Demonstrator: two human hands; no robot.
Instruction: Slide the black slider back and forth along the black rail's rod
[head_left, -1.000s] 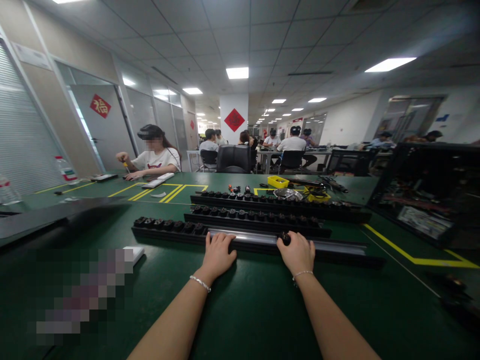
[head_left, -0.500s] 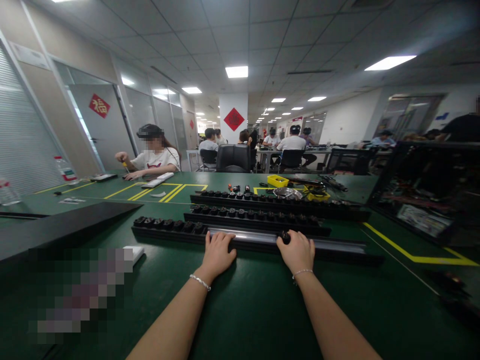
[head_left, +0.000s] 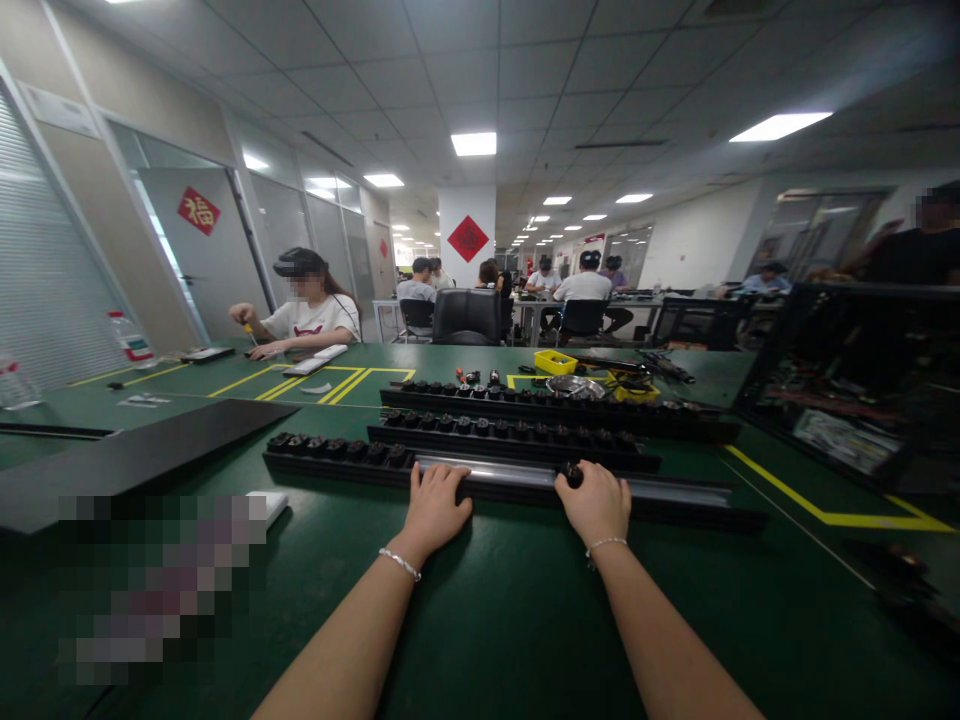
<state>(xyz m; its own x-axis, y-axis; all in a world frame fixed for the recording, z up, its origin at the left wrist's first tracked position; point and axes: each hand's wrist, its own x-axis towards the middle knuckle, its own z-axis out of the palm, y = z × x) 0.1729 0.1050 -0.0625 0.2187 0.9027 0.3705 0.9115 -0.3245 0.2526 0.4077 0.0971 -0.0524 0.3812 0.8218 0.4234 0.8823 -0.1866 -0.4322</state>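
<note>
On green office table (head_left: pixel 487 620), black rail (head_left: pixel 675 503) lies.

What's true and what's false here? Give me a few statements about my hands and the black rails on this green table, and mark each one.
1. The left hand and the right hand both rest on the nearest black rail. True.
2. The right hand touches a small black round part on that rail. True.
3. The nearest black rail is filled from end to end. False: a row of black parts sits only at its left end, and the rest shows a bare silver channel.
4. The yellow bin stands between the two hands. False: it stands beyond all the rails, on the far side of the table.
</note>
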